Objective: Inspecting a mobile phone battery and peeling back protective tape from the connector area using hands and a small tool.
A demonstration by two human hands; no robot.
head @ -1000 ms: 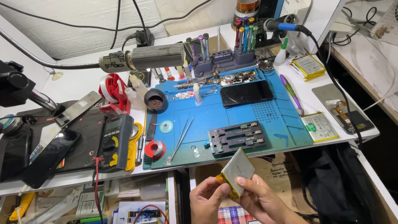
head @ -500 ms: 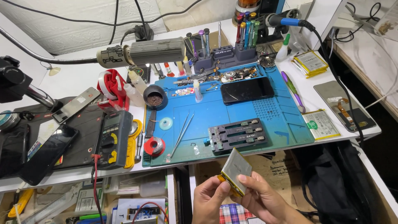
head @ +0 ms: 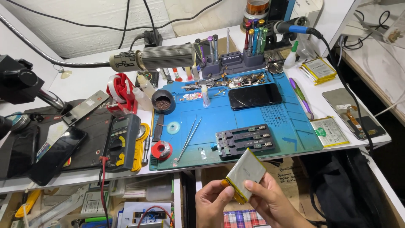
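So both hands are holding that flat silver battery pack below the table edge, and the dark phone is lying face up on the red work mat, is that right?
Not quite. The mat under the dark phone is blue, not red, as the head view shows. The rest holds: the left hand and right hand both hold the flat silver battery pack below the table edge.

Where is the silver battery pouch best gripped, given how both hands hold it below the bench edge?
Probably by its two long edges, coming from below. The silver battery pouch is flat, thin and tilted, with its broad face up, so a pinch across the narrow width suits it. The left hand takes the lower yellow-taped end and the right hand the lower right edge, sparing the soft face from pressure.
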